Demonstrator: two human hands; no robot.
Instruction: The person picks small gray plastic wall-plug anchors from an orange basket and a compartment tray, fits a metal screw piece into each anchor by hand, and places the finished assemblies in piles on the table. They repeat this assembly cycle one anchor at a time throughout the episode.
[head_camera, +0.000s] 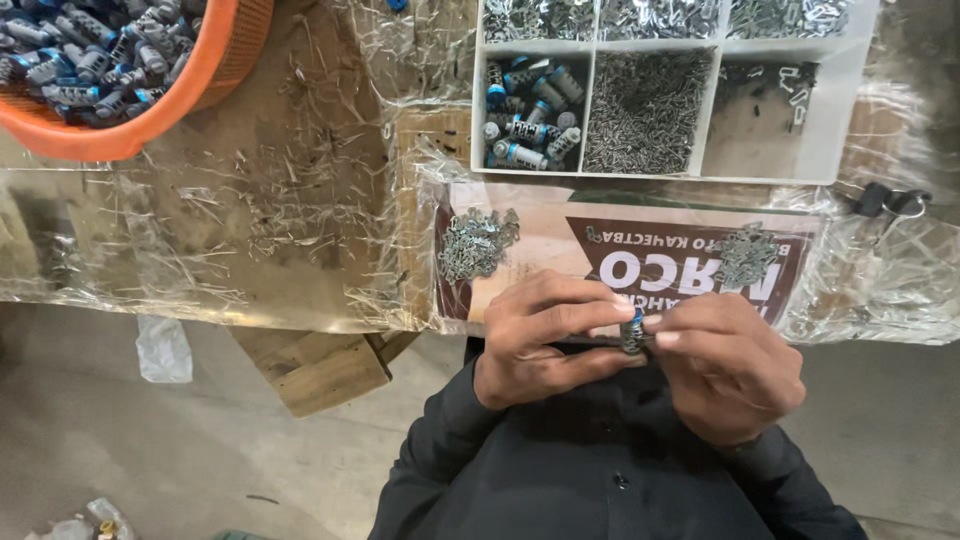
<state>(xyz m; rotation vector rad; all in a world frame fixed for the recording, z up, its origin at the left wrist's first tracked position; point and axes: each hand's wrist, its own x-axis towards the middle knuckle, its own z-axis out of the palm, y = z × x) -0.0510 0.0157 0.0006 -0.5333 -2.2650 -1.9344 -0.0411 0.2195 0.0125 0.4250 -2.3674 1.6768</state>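
Plastic-covered workbench, orange basket top left, white compartment tray top centre. Below, left hand and right hand meeting, fingertips of both pinching a small blue-capped metal cylinder held between them.

Two hands, one orange basket, one white tray, two clip piles

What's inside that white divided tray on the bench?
The white tray holds blue-and-silver cylinders in one compartment, fine metal pins beside them, a few clips in the next. The back row holds metal bits; its far end is cut off.
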